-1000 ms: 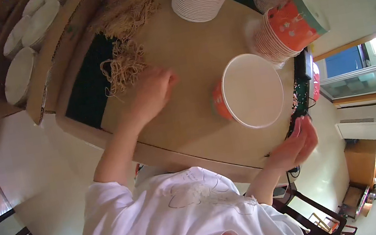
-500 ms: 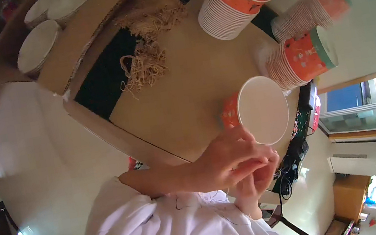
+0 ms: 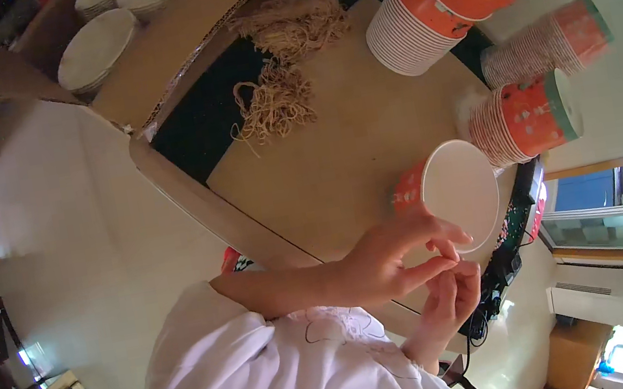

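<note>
My left hand (image 3: 400,254) reaches across in front of my body, thumb and fingertips drawn into a pinch. Just below it my right hand (image 3: 453,294) meets those fingertips with its own fingers closed. Anything between them is too small to make out. Right behind my fingers a single orange paper tub (image 3: 460,194) lies tipped on the tabletop, its wide white mouth turned toward me. Farther back are two tangled heaps of tan twine, a nearer heap (image 3: 280,105) and a farther heap (image 3: 303,23).
Nested orange-and-green paper tubs stand in stacks at the right, among them a near stack (image 3: 521,118) and a tall stack (image 3: 415,25). A cardboard box (image 3: 192,25) with white round tubs is at the far left. Black cables (image 3: 477,323) lie by the table's right edge.
The whole view has shifted, so the table things appear lower and farther right. My left fingers have lifted and spread slightly, and my hands look a little less overlapped.
</note>
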Tool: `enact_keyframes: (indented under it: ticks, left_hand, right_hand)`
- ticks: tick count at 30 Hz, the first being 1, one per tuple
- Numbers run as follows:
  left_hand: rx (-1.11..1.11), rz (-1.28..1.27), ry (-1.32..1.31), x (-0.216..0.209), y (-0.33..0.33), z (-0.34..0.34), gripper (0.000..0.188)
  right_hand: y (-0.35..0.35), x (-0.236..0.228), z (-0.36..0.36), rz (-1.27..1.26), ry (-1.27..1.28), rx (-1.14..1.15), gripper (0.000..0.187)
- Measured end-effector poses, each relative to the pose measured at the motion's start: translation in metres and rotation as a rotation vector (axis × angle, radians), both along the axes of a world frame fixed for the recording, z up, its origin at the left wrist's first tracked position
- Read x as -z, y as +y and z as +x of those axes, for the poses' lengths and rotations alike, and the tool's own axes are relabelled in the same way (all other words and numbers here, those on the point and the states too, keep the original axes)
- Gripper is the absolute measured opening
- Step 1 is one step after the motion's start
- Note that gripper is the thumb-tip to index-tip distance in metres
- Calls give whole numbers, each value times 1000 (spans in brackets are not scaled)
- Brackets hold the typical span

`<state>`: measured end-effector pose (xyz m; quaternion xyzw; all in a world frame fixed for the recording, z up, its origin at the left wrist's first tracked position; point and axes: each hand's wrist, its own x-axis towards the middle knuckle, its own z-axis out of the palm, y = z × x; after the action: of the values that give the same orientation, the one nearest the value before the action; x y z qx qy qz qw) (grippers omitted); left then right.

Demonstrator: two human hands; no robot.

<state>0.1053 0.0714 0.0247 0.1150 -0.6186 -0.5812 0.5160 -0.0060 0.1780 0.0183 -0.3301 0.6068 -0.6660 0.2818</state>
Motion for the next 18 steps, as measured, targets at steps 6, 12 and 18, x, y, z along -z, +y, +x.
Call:
enact_keyframes:
  ticks: [6, 12, 18]
  left_hand:
    - [-21, -311, -84, -1, -6, -10, 30]
    - [-54, -471, -361, 12, -15, -15, 26]
    - [-175, -944, -608, 25, -3, -75, 27]
  right_hand:
    - [3, -3, -17, 55, 167, 177, 10]
    - [20, -2, -69, -98, 275, 461, 6]
    - [28, -20, -76, -189, 159, 634, 4]
